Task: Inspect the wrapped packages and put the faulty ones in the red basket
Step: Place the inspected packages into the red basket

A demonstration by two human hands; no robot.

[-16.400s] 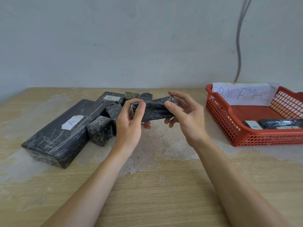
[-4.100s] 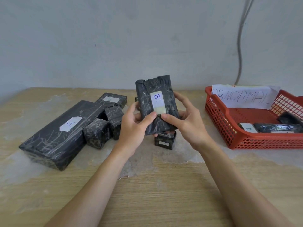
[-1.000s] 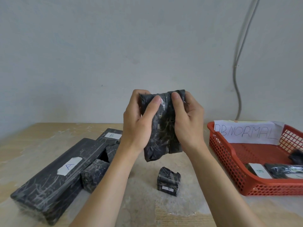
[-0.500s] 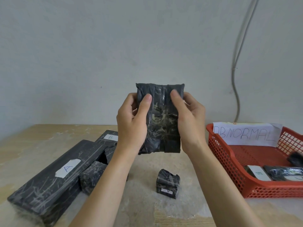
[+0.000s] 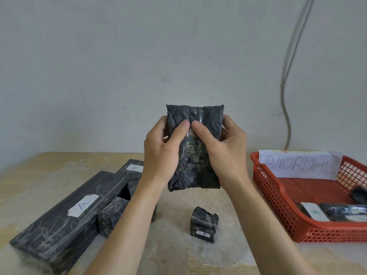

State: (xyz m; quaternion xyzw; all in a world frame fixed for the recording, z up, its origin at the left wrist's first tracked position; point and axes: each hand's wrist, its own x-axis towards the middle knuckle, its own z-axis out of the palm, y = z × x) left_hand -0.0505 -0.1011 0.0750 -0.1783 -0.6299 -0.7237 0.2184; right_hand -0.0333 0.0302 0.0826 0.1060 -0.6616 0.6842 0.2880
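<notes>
Item under inspection: one wrapped package (image 5: 195, 116), held upright, clear of the table (image 5: 178, 261). My left hand (image 5: 161, 155) curls round its left edge and my right hand (image 5: 225, 153) round its right edge. The fingers behind the package are hidden from me. Both thumbs (image 5: 181, 129) press on the near face, their tips nearly touching at the glossy taped seam that runs down the middle. The black wrap is creased and is bunched at the lower left corner.

Directly below my fingers, on the table, stands a small package (image 5: 204, 225) with an A label on its near side. Below and left of my left fingers lie a long package (image 5: 59, 219) marked A, a flat package (image 5: 132, 168) marked B beyond it, and a cube package (image 5: 111, 214) against the long one.

Right of my right fingers, and lower, sits the red basket (image 5: 278, 197), with a paper sign (image 5: 297, 164) lettered "BNORMAL" at its far rim. Inside it lie a labelled package (image 5: 315, 212) marked B and a dark package (image 5: 345, 211) just beside it.
</notes>
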